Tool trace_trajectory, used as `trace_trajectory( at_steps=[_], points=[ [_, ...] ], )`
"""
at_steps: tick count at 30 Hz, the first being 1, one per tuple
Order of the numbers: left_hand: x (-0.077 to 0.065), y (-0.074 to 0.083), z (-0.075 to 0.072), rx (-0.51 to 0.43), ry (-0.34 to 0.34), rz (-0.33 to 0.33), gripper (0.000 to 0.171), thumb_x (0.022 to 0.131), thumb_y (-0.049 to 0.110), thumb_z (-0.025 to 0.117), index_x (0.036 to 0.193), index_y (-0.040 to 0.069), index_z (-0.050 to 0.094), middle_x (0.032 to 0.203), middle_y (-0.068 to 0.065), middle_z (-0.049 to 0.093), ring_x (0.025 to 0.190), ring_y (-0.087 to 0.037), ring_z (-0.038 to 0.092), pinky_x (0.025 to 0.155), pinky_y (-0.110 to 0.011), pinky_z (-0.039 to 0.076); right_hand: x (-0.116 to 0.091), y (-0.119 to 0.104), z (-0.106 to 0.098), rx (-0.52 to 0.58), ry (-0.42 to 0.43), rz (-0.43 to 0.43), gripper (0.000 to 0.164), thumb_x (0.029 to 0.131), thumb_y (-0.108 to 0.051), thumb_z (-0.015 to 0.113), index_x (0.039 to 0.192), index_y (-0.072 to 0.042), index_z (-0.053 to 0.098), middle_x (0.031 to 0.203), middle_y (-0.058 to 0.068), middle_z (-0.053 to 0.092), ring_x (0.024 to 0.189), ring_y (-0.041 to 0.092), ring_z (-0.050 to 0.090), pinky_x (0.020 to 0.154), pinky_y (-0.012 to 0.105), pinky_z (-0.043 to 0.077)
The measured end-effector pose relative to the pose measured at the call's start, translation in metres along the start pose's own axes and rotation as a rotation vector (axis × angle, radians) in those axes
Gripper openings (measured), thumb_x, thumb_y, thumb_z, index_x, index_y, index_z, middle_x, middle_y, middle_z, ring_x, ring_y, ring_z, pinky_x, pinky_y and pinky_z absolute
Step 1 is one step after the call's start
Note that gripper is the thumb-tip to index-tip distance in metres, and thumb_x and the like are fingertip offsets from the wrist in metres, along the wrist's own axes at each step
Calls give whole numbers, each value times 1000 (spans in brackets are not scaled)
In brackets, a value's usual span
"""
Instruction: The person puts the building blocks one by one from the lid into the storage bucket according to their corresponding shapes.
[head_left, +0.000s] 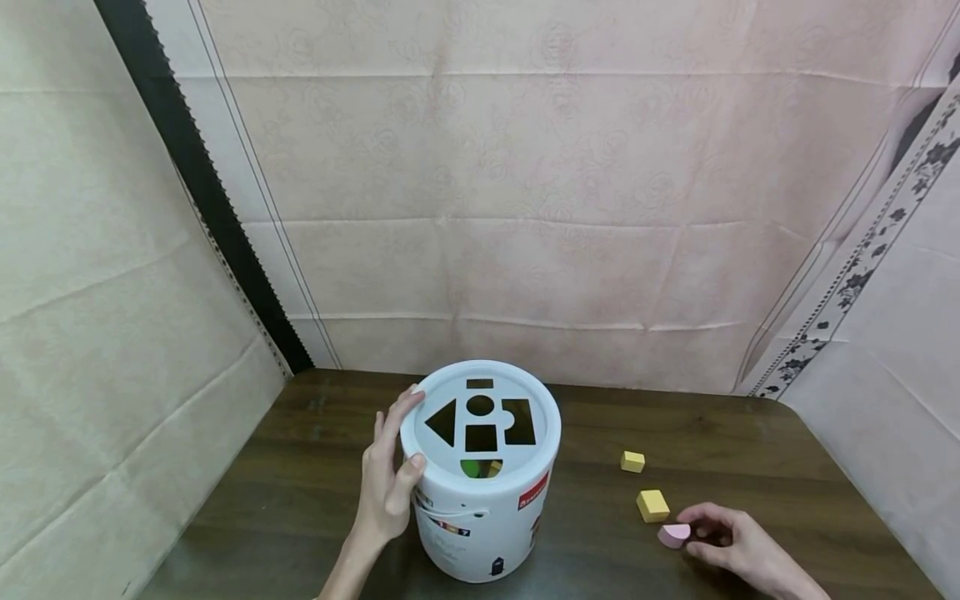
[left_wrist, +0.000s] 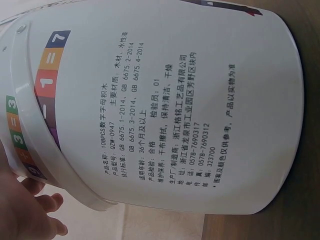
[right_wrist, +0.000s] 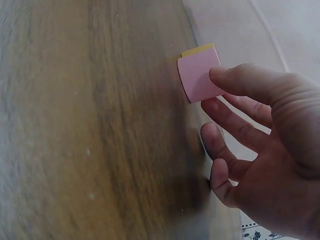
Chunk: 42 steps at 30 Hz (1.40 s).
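A white bucket stands upright on the table, its lid cut with shaped holes. My left hand holds the bucket at its left side, fingers and thumb on the lid's rim. In the left wrist view, that hand's curled fingers show beside the printed bucket wall. At the right, my right hand pinches a pink half-round block between thumb and fingers. The right wrist view shows the thumb on the pink block. Close to it lies a yellow block.
A smaller yellow block lies farther back on the brown wooden table. Green and yellow pieces show through the lid's front hole. Pale cloth hangs behind the table and along both sides. A thin handle runs across the bucket's side.
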<state>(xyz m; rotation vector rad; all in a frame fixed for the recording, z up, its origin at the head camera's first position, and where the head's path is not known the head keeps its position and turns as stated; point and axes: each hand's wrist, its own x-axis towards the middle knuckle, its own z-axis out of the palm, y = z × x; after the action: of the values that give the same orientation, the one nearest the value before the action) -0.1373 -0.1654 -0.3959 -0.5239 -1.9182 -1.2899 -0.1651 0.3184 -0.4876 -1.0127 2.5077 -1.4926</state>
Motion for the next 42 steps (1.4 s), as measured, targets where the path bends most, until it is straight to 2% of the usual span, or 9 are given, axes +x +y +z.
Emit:
trace_trajectory(
  at_steps=[14,30,42],
  points=[
    [1,-1,0,-9,7,10,63,97,51,46,141,5,54,141,-12,57,139,-27,43,107,-74,6,2,0,1,4,-21,49,20,91,5,67,104,-9,69,86,4,67,75,14,61,61,26,48],
    [1,-2,0,-16,4,7,64,97,52,47,141,5,54,137,-13,60,139,-28,43,106,-75,5,3,-5,-1,-23,-12,6,21,90,6,68,103,-9,70,85,2,68,74,11,62,60,26,49],
    [0,-3,-1,-17,-1,1,64,97,51,47,141,5,54,141,-10,57,139,-28,43,107,-74,6,17,-29,-9,-142,93,-41,26,85,8,73,100,-13,71,85,-3,69,74,10,62,61,24,46]
  ],
)
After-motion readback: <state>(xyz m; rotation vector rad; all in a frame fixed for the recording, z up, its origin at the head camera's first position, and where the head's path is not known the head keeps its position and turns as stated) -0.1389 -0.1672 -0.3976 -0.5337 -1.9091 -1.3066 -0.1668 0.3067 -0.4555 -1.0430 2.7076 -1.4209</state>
